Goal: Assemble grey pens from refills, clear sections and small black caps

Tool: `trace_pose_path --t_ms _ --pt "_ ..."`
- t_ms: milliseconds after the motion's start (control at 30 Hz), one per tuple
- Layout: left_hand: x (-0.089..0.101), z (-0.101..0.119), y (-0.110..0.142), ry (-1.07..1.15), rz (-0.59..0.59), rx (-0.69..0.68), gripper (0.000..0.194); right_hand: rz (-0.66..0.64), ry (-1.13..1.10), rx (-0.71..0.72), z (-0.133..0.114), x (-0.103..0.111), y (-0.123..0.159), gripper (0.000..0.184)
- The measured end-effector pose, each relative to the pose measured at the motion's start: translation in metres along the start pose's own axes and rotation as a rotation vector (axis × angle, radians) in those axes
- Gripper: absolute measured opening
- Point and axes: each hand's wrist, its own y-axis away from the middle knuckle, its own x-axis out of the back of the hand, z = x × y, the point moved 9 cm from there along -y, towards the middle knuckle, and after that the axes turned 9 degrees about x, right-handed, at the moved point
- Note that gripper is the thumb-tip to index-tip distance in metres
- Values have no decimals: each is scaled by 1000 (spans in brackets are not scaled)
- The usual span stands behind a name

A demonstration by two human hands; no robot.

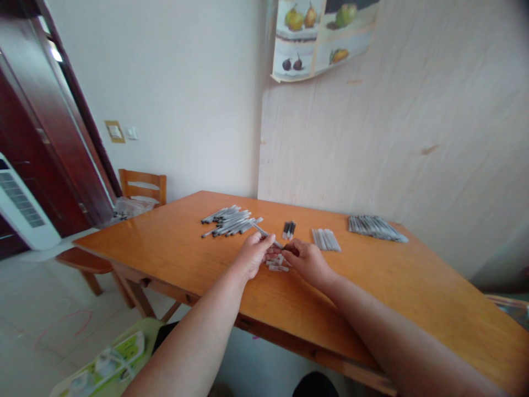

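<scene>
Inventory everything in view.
table: one, orange, centre
held pen: one, grey, in hands
left pens: many, grey, table
right pens: many, grey, table
dark tubes: few, black, beyond hands
pale tubes: several, whitish, beside those
caps: several, whitish, under hands
chair: one, brown, left
seat: one, brown, left
bag: one, clear, left
poster: one, multicoloured, wall
doors: count unclear, red, left
switches: two, whitish, wall
appliance: one, white, left
tray: one, green, bottom
left hand, right hand: two, bare, centre
</scene>
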Motion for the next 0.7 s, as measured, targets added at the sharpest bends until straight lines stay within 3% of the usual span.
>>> trace_pose_path --t_ms 233,467,700 --pt "1 0 0 14 10 -3 33 -27 -20 25 -1 -4 1 25" --pt "2 -2 -2 28 -7 1 35 15 15 16 0 1 1 13" --pt "1 -1 0 14 7 0 33 -16 3 43 -2 -2 0 25"
